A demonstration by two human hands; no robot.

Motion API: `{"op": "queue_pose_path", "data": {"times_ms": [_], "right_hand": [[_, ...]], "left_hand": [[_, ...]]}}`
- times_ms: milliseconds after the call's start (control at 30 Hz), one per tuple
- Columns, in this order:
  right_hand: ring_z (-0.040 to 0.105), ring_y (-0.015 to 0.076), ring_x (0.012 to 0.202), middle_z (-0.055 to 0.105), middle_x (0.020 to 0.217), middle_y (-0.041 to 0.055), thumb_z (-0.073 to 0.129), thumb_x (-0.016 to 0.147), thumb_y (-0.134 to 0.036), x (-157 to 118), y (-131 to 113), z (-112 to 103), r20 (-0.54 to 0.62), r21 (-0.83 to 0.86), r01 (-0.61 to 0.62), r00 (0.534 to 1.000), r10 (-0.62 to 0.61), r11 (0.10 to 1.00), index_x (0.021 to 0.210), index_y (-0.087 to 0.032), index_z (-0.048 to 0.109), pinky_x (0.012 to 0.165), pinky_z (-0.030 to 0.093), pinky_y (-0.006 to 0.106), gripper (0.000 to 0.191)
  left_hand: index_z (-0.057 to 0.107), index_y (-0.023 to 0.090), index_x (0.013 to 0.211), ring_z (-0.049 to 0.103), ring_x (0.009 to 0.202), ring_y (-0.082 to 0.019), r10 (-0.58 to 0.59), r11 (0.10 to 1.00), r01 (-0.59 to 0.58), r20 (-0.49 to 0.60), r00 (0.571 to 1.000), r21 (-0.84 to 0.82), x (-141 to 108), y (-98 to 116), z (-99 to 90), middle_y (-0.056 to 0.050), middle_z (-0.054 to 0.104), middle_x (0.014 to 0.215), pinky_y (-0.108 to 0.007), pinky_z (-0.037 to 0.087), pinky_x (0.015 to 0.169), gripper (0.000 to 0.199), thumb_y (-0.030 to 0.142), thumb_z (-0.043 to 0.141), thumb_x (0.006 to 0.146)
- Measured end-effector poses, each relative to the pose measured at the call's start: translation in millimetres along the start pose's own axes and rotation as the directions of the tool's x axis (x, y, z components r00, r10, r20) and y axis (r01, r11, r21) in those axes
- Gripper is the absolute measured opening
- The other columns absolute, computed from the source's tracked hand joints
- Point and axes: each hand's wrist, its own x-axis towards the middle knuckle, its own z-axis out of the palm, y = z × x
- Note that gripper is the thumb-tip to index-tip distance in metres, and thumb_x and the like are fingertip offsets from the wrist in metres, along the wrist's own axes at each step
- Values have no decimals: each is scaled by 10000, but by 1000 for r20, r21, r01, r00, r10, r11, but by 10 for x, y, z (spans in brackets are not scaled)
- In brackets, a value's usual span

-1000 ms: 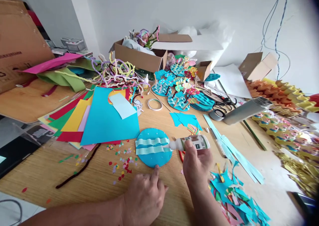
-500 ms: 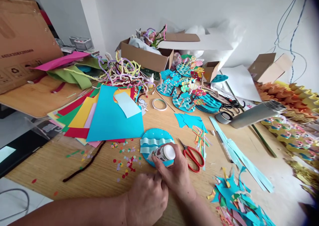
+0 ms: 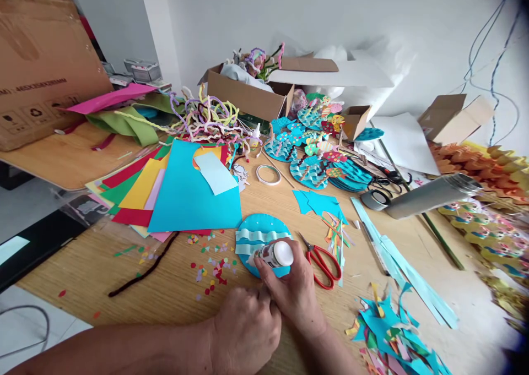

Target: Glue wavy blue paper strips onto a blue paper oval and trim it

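A white glue bottle (image 3: 273, 254) is gripped by my right hand (image 3: 295, 287), tilted with its tip down to the left over a round blue paper disc (image 3: 262, 222). Two wavy light-blue strips (image 3: 258, 235) lie across the disc. My left hand (image 3: 248, 328) is curled into a fist against my right hand, near the table's front edge; whether anything is inside it is hidden. Red-handled scissors (image 3: 324, 265) lie open just right of the disc.
Coloured paper sheets (image 3: 177, 199) lie at the left, beside paper confetti (image 3: 215, 270). Finished blue discs with fish (image 3: 308, 171) stand behind. A metal flask (image 3: 433, 196), light-blue strips (image 3: 413, 276) and blue scraps (image 3: 384, 325) are at the right.
The whole view has shifted slightly, so things appear a little further right. Both hands keep nearly the same pose, with the bottle still over the disc.
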Motion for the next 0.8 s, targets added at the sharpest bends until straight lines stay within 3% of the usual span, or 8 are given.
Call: {"op": "queue_pose_path", "data": {"times_ms": [167, 300, 467, 800], "right_hand": [[564, 149, 626, 609, 752, -14, 691, 782, -311, 8, 1, -6, -31, 14, -18, 999, 18, 1000, 903, -227, 509, 559, 463, 271, 234], [592, 147, 650, 624, 755, -4, 689, 783, -311, 62, 48, -99, -183, 151, -96, 975, 123, 984, 872, -217, 509, 572, 482, 263, 222], [591, 141, 643, 607, 745, -13, 668, 802, -318, 108, 166, -258, -217, 226, -156, 954, 206, 961, 872, -213, 514, 579, 486, 265, 199], [558, 132, 611, 596, 718, -30, 678, 783, -308, 62, 152, -220, -52, -17, 15, 999, -16, 1000, 869, -226, 482, 560, 460, 252, 229]], "left_hand": [[608, 159, 729, 602, 539, -204, -8, 1000, 10, -76, 997, 24, 0, -6, 19, -56, 653, 678, -295, 433, 422, 79, 155, 559, 792], [624, 150, 741, 625, 554, -193, -6, 996, 18, -140, 990, 84, 0, -2, 15, -114, 712, 928, -304, 459, 440, 149, 224, 546, 844], [615, 140, 723, 643, 579, -180, -8, 994, 24, -144, 990, 111, -9, 12, 25, -151, 703, 1061, -299, 479, 475, 213, 253, 526, 880], [608, 141, 691, 631, 552, -171, 3, 992, 19, -178, 984, 121, 4, -4, 30, -149, 710, 1052, -292, 447, 459, 195, 253, 574, 846]]}}
